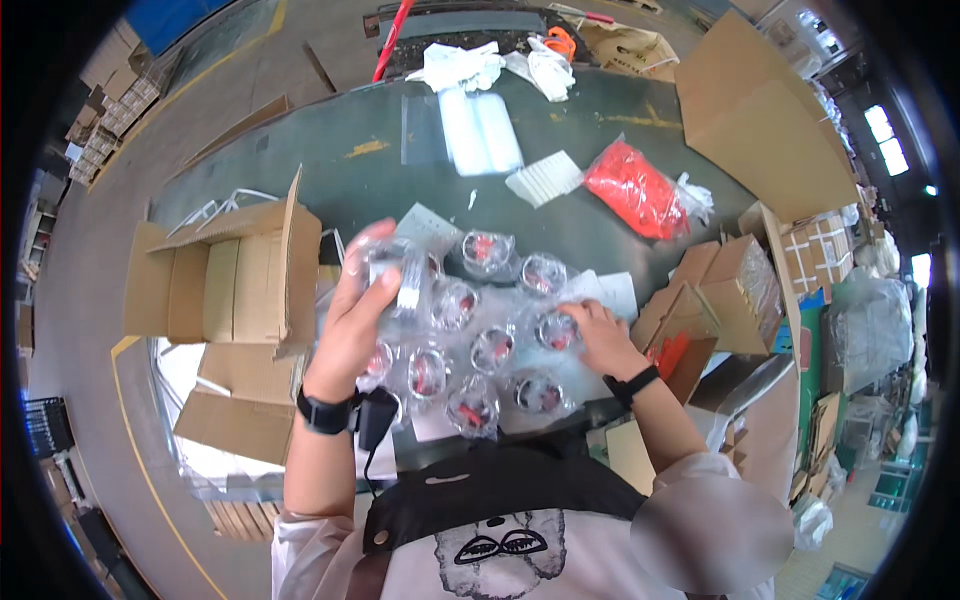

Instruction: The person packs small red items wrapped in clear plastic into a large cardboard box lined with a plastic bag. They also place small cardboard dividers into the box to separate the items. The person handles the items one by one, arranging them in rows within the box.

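My left hand [350, 325] is closed around a clear-plastic-wrapped round part [392, 275] with a white label, held above the table's left middle. My right hand [606, 338] rests its bent fingers on another bagged round part [555, 331]; whether they grip it is unclear. Several similar parts, round and metallic-looking with red pieces inside, lie between my hands in clear bags, among them a bagged part [427, 372] near my left wrist and a bagged part [472, 405] close to my body. What exactly the parts are, I cannot make out.
An open cardboard box [300, 262] stands at the left, and cardboard boxes [690, 310] with bags stand at the right. Farther back on the green table [350, 165] lie a red-filled bag [637, 188], a stack of clear bags [482, 135] and white gloves [460, 67].
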The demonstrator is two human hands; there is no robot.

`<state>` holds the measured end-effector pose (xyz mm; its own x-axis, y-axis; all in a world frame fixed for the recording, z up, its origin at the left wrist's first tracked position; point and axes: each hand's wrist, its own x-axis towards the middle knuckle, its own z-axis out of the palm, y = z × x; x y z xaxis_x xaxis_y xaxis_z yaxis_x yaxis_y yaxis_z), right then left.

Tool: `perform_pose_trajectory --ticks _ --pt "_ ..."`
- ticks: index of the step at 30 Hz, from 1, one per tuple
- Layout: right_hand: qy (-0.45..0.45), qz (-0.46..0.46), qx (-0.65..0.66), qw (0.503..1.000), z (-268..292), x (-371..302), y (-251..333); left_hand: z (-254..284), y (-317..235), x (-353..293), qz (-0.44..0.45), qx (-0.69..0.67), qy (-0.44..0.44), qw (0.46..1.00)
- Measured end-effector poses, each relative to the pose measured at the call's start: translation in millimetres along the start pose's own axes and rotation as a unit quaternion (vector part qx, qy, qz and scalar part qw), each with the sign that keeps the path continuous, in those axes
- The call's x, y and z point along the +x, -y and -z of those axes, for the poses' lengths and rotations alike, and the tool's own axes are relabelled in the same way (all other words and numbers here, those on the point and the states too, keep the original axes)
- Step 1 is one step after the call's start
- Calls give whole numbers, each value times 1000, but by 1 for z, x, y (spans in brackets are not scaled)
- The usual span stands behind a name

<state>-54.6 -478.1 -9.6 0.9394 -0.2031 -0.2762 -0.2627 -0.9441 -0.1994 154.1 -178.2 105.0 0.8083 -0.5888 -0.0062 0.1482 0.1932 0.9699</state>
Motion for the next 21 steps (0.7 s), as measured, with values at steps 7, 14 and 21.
perform_pose_trajectory --ticks 7,14,21 --pt "2 -19 -61 998 -14 -13 -11 0 60 -137 258 155 179 937" --pt "-154 73 107 980 49 -55 23 -55 117 -165 213 614 220 727" --pt "-4 145 69 987 -6 -109 35 -56 121 -148 110 715 140 676"
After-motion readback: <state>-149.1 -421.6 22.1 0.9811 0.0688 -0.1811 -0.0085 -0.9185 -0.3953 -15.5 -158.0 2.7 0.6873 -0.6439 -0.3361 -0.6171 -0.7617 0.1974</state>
